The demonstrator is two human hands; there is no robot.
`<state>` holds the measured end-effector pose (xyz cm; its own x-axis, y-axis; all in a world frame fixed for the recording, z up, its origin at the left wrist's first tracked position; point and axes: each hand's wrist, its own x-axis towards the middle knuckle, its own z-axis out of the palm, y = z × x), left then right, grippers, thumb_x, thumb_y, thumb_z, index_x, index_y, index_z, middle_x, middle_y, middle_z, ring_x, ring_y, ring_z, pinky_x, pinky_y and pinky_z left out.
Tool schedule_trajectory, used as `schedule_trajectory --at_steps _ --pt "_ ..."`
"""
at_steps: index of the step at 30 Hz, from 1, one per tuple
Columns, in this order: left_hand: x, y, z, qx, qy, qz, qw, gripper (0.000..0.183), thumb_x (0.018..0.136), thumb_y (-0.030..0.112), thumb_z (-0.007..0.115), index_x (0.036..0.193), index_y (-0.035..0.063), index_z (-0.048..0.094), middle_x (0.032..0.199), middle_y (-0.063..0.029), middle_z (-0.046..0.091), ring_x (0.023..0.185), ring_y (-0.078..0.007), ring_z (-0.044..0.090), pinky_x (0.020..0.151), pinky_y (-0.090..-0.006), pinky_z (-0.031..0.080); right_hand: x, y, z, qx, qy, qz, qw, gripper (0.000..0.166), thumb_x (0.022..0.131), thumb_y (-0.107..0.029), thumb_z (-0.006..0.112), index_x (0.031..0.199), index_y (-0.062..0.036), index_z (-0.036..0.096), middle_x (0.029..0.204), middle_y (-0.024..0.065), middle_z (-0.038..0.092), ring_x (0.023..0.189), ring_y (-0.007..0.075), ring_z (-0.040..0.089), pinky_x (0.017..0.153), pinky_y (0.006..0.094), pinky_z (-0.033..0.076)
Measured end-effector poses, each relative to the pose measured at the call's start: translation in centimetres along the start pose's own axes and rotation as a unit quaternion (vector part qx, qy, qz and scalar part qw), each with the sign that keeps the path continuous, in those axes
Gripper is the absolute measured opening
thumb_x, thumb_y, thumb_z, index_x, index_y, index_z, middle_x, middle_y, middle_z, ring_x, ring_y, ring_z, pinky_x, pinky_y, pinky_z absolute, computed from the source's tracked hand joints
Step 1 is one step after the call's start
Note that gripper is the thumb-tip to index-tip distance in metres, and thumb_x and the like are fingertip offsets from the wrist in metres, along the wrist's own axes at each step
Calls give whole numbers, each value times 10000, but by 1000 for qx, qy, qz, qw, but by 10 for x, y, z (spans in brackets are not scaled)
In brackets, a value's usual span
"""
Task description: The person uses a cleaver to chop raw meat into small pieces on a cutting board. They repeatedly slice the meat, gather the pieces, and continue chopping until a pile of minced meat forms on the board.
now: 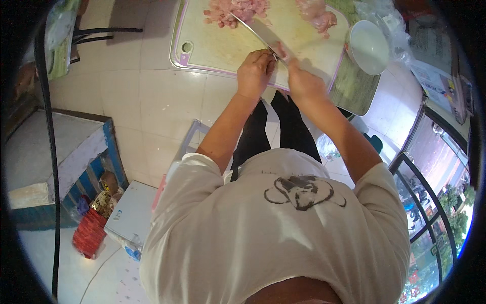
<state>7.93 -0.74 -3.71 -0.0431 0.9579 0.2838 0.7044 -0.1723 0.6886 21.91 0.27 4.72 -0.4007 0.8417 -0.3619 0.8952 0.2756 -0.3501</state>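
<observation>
My right hand [308, 83] grips the handle of a kitchen knife [262, 33] over a pale cutting board with a purple edge [224, 49]. The blade points up and left, its tip by a heap of diced raw meat [241, 11]. A small strip of pink meat [281, 50] lies against the blade near the handle. My left hand [257, 72] is curled at the board's near edge, fingertips close to the blade. Whether those fingers pinch a bit of meat is hidden. Larger raw meat pieces [318, 18] rest at the board's far right.
Right of the board, a white bowl [368, 47] stands on the wood-grain table [353, 93], beside clear plastic bags [391, 26]. A grey plastic stool [191, 135] is on the tiled floor to my left. A black cable [49, 125] hangs at far left.
</observation>
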Motion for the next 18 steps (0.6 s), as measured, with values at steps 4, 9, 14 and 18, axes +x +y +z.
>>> schedule_trajectory --at_steps 4,9,14,18 --pt "0 0 2 7 29 -4 1000 139 660 37 658 787 66 610 897 -44 622 835 -231 595 694 -323 498 -45 27 2 -5 -42 33 999 173 839 -104 449 968 3 406 692 228 610 673 399 619 578 480 494" --pt "-2 -2 -4 -16 7 14 1000 186 680 46 671 855 58 607 970 -77 609 902 -257 585 763 -332 488 -64 35 -3 -1 -8 94 996 156 878 -145 447 953 -14 407 656 226 602 639 402 614 576 494 493" --pt "-16 0 -20 -94 2 -46 995 272 691 21 690 947 40 599 1063 -130 578 981 -292 569 840 -348 471 -65 35 -7 18 24 74 997 190 894 -187 456 959 -16 405 625 226 590 601 411 603 536 503 485" --pt "-17 -6 -19 -78 13 -8 997 246 687 11 682 919 46 609 1035 -106 593 956 -276 576 807 -336 479 -65 23 -15 24 1 54 998 194 899 -195 450 959 -16 405 603 227 580 586 423 593 529 504 483"
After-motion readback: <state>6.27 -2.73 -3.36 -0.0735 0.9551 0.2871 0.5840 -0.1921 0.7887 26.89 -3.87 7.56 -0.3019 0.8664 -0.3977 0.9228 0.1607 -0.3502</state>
